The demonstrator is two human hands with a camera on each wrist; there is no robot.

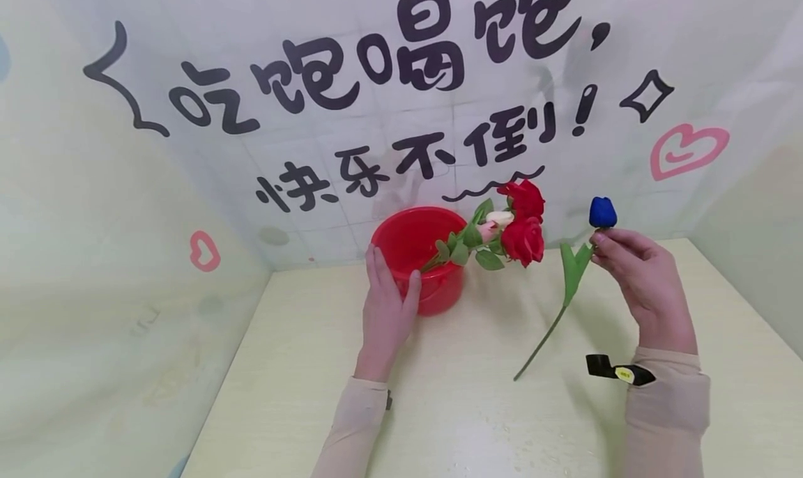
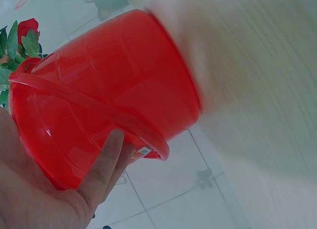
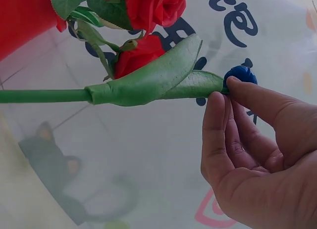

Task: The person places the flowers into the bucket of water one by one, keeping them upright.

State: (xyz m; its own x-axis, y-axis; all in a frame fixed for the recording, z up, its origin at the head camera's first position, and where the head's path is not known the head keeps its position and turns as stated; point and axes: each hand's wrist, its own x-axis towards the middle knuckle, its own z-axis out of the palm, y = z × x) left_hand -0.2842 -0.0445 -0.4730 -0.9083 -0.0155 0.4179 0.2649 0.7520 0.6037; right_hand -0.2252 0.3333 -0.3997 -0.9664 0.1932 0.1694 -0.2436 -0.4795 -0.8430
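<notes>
A red plastic bucket (image 1: 444, 295) stands on the table by the back wall. My left hand (image 1: 387, 311) holds its near left side, fingers along the wall and thumb at the rim. In the left wrist view, fingertips lie beside the bucket's handle (image 2: 94, 104). Artificial flowers lean out over the bucket's right rim: red roses (image 1: 524, 241), a pale bud (image 1: 500, 218) and green leaves. To their right, my right hand (image 1: 649, 283) pinches a blue artificial tulip (image 1: 572, 272) just below its bloom. Its green stem slants down to the left, apart from the bucket.
A pale wooden table (image 1: 301, 366) lies under both hands, with small clear drops (image 1: 517, 436) near its front. Behind it hangs a white wall covering (image 1: 351, 18) with large black characters and pink hearts. Side walls stand left and right.
</notes>
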